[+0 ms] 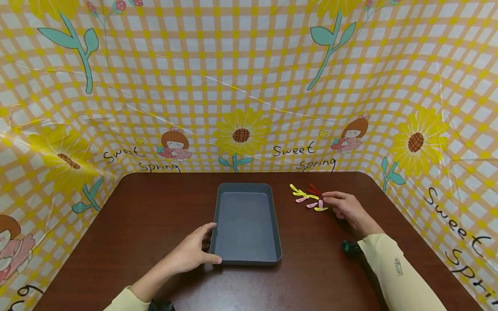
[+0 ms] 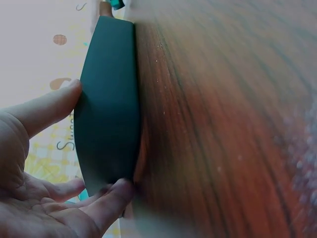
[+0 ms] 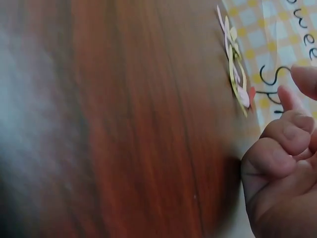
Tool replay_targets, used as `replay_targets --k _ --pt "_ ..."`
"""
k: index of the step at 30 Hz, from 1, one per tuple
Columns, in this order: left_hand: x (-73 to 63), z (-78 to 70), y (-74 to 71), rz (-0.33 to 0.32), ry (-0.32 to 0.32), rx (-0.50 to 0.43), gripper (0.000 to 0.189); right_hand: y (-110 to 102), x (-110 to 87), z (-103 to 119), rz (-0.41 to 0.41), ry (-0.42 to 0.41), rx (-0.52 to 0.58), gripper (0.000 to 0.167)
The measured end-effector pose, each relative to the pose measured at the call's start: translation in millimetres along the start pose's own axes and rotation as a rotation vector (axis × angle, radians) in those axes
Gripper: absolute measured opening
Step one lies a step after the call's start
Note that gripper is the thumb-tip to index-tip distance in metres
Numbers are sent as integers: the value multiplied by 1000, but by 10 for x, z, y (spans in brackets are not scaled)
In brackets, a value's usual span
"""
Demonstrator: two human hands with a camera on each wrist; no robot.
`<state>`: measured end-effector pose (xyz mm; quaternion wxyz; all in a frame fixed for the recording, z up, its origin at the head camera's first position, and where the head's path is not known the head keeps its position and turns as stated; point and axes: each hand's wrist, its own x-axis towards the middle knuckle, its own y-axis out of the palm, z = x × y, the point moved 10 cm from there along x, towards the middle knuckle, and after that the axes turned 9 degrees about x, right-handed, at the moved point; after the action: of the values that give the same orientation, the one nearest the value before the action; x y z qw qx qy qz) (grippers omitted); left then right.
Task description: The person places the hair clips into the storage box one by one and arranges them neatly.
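Note:
A dark grey rectangular baking tray [image 1: 245, 224] lies on the brown table. My left hand [image 1: 190, 250] holds its near left corner, thumb at the near end and fingers along the left side; the left wrist view shows that hand [image 2: 54, 198] against the tray's outer wall [image 2: 109, 104]. To the right lies a loose group of hair clips: yellow clips [image 1: 298, 193], pink clips [image 1: 311, 205] and red clips [image 1: 313, 189]. My right hand [image 1: 348, 209] reaches to the red clips with its index fingertip. In the right wrist view a gap shows between thumb and index finger.
The brown table [image 1: 155, 207] has rounded far corners. A checked, flower-printed cloth [image 1: 241, 86] rises behind it and on both sides. A dark wrist device [image 1: 350, 248] sits under the right sleeve, close to the tabletop.

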<state>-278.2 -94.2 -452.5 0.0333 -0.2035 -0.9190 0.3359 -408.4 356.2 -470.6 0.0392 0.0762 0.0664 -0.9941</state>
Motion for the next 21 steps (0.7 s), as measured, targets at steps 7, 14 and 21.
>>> replay_targets --k 7,14,21 --pt "-3 -4 -1 2 1 6 96 -77 92 -100 -2 38 -25 50" --pt "15 -22 10 29 32 -21 95 -80 157 -152 63 55 -97 50" --pt "12 3 -3 44 48 -39 94 -68 209 -179 54 41 -132 51"
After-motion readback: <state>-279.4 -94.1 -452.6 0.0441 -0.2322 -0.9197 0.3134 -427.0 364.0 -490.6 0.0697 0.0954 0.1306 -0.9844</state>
